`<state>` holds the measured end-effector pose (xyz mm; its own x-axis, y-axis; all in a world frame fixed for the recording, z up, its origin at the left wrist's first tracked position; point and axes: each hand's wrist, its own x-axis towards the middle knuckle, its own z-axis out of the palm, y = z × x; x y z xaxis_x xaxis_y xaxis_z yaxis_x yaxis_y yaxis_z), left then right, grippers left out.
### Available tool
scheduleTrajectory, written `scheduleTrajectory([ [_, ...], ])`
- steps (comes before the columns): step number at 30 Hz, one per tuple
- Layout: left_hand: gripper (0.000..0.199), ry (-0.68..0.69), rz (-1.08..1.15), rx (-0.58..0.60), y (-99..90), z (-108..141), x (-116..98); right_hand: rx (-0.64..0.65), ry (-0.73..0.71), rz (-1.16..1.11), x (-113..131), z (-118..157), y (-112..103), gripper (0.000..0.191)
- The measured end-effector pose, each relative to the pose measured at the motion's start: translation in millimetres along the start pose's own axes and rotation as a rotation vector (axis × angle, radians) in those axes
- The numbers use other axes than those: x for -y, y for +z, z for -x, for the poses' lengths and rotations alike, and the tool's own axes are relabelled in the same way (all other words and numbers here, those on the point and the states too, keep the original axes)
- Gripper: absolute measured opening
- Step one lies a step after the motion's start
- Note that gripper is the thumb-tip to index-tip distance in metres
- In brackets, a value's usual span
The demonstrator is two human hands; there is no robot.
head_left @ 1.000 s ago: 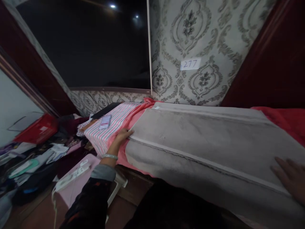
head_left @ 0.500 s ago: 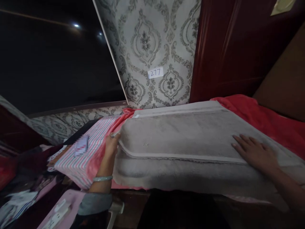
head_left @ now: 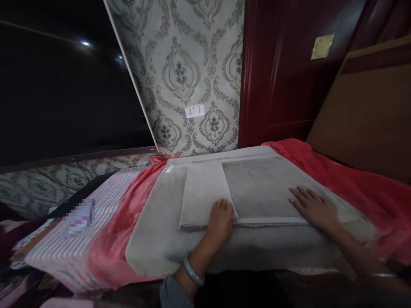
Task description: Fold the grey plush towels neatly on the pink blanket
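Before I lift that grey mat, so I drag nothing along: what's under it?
Red cloth shows beneath the grey mat, poking out at its left and right ends. Whatever lies under the middle is covered and can't be seen.

This is looking like a home, probably a living room: a large TV (head_left: 64,90) is standing out against ornate wallpaper (head_left: 181,51), a glossy dark-red panel (head_left: 282,81) is bordering it, and a fluffy red blanket (head_left: 346,184) and a striped cloth (head_left: 102,205) are lying spread below.

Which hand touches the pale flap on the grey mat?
The left hand, at the pale flap's near right corner; the right hand lies spread on the mat, off the flap.
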<state>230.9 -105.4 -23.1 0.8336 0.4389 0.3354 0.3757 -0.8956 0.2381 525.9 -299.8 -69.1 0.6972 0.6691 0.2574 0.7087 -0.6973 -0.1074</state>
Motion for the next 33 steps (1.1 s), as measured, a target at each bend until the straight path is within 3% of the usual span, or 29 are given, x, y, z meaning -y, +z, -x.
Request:
scheduleTrajectory([
  [3,0.051,-0.006,0.030,-0.121,15.5,14.5,6.2,-0.013,0.017,-0.049,0.5,-7.9,-1.0,0.058],
  [6,0.055,-0.002,0.052,-0.158,17.8,16.3,11.6,-0.083,-0.067,-0.235,27.1,-19.5,-9.2,0.051],
  [9,0.054,0.020,0.030,-0.169,18.5,15.8,13.1,-0.075,-0.189,-0.575,85.5,-34.6,-18.3,0.046],
  [12,0.057,0.004,0.010,-0.185,20.2,18.8,13.3,0.181,-0.087,-0.871,153.3,-54.1,-22.2,0.051],
  [15,0.058,-0.019,-0.009,-0.213,22.1,24.4,13.6,0.292,-0.016,-0.924,203.6,-77.0,-20.1,0.057],
  [18,0.059,0.005,-0.020,-0.236,23.9,28.9,15.3,0.307,0.008,-0.929,231.2,-97.6,-15.2,0.059],
  [26,0.063,0.021,0.002,-0.214,16.2,8.8,12.1,0.166,-0.083,-1.022,257.5,-124.3,-12.0,0.063],
  [29,0.064,0.072,0.008,-0.234,17.0,-5.0,-1.3,0.082,-0.120,-1.058,243.1,-129.9,-15.4,0.063],
  [33,0.056,0.151,-0.011,-0.207,33.5,-10.4,-18.4,0.028,-0.077,-1.050,204.5,-126.0,-8.4,0.065],
])
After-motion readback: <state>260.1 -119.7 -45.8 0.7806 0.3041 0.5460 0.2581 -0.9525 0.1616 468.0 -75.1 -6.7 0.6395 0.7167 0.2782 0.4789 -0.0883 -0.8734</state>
